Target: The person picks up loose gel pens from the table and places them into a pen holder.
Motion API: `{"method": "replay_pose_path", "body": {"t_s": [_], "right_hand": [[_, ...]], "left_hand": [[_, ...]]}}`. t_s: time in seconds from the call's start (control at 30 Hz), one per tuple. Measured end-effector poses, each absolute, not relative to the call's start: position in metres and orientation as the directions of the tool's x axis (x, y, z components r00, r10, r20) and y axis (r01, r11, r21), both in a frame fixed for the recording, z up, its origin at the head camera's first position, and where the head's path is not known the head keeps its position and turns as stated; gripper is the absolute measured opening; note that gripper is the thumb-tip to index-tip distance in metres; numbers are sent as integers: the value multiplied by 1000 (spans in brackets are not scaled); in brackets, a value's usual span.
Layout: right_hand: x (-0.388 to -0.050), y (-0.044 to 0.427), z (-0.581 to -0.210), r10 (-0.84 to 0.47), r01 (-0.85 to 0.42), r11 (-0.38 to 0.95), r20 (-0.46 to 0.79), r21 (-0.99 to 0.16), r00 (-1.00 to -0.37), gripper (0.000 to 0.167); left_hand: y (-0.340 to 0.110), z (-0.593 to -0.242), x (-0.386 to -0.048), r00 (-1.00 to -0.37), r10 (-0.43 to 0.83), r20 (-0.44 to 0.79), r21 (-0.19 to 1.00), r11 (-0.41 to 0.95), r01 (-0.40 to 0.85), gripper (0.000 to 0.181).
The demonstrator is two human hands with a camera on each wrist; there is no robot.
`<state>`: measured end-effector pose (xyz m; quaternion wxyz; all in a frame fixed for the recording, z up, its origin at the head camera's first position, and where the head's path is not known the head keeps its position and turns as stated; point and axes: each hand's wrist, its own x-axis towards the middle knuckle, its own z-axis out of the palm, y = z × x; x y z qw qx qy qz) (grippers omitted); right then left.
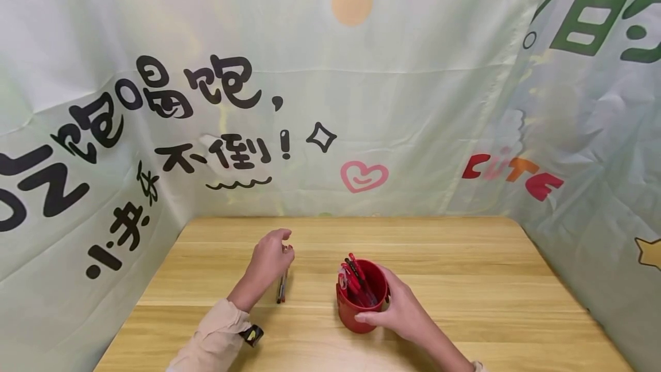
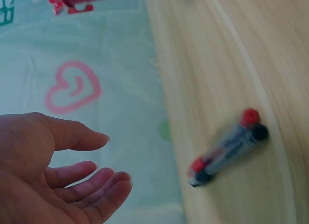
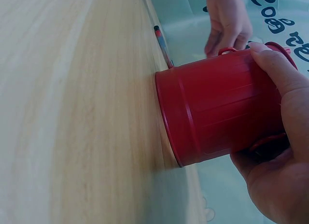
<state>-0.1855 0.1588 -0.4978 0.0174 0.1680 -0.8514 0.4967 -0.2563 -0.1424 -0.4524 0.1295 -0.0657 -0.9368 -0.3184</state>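
My right hand (image 1: pixel 400 309) grips a red metal bucket (image 1: pixel 356 321) from its right side, the thumb across the front. In the right wrist view the bucket (image 3: pixel 222 108) has small side handles, and its base is at the tabletop; I cannot tell whether it touches. Several red and black pens (image 1: pixel 356 283) stand inside, leaning left. My left hand (image 1: pixel 269 260) hovers left of the bucket with loosely bent fingers and nothing in them. Two markers (image 2: pixel 229 149), one red-capped and one black-capped, lie side by side on the table under and beside that hand, partly hidden in the head view.
The wooden table (image 1: pixel 454 268) has rounded back corners. A pale printed curtain (image 1: pixel 413 108) hangs behind it and along both sides. A dark band with a yellow patch (image 1: pixel 252 335) sits at the left sleeve cuff.
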Motion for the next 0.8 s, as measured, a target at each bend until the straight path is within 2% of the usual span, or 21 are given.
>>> {"method": "replay_pose_path", "body": {"t_s": [0.23, 0.47, 0.73, 0.8], "right_hand": [[-186, 160, -498, -271, -292, 449, 183, -845, -945, 101], [-186, 159, -497, -265, -283, 452, 175, -846, -948, 101], [-185, 159, -496, -265, -289, 462, 180, -839, -947, 101], [-185, 159, -496, -264, -287, 462, 179, -839, -948, 101]], "left_hand": [[-155, -471, -273, -966, 12, 257, 522, 840, 149, 37], [-163, -485, -282, -989, 0, 151, 514, 854, 78, 42], [-165, -497, -289, -990, 31, 138, 467, 880, 93, 40], [-165, -498, -290, -991, 36, 132, 465, 880, 94, 35]]}}
